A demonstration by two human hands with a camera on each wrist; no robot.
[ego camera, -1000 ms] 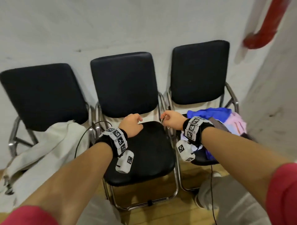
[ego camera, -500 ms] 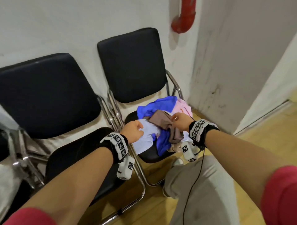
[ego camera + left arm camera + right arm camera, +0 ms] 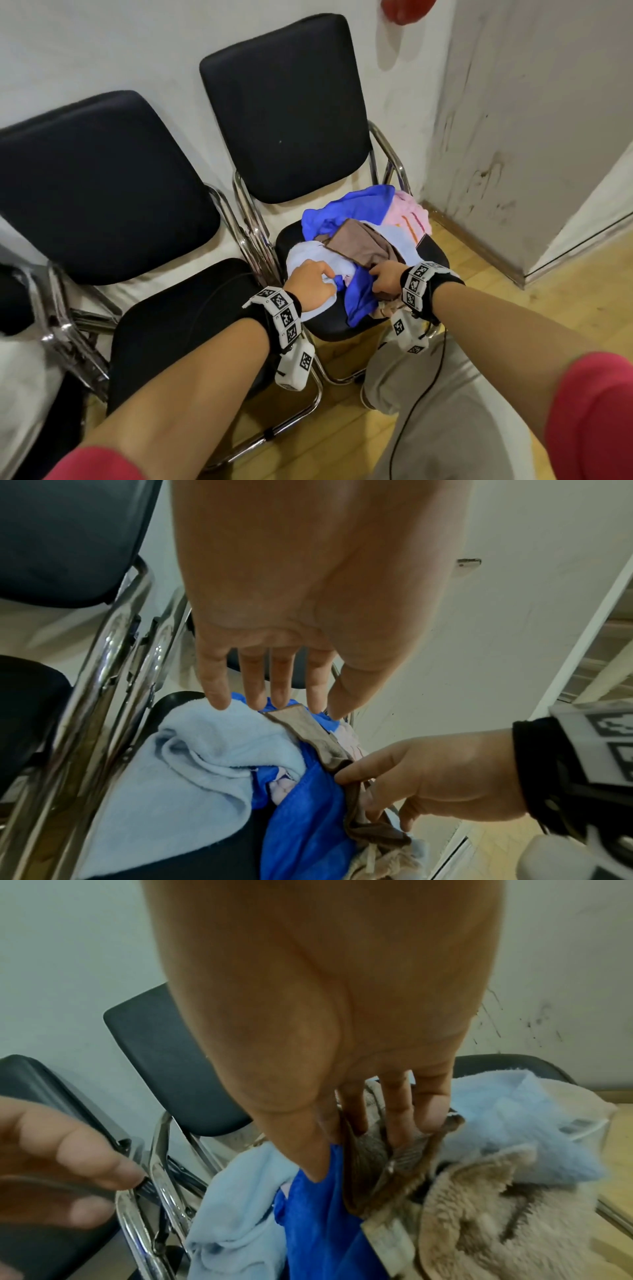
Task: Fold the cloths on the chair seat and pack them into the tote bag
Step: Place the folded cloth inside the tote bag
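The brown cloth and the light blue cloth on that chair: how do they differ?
The brown cloth is dark, thin and lies on top of the pile; the light blue cloth is pale, fluffy and sits lower. The right hand pinches the brown one; the left hand only reaches over the blue. Both are crumpled, unfolded.

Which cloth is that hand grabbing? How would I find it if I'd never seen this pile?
Find the black chair nearest the wall corner, with a heap of cloths on its seat. The brown cloth lies on top in the middle, and the right hand grips its near edge. It is the only brown one, among bright blue, pale blue and pink cloths.
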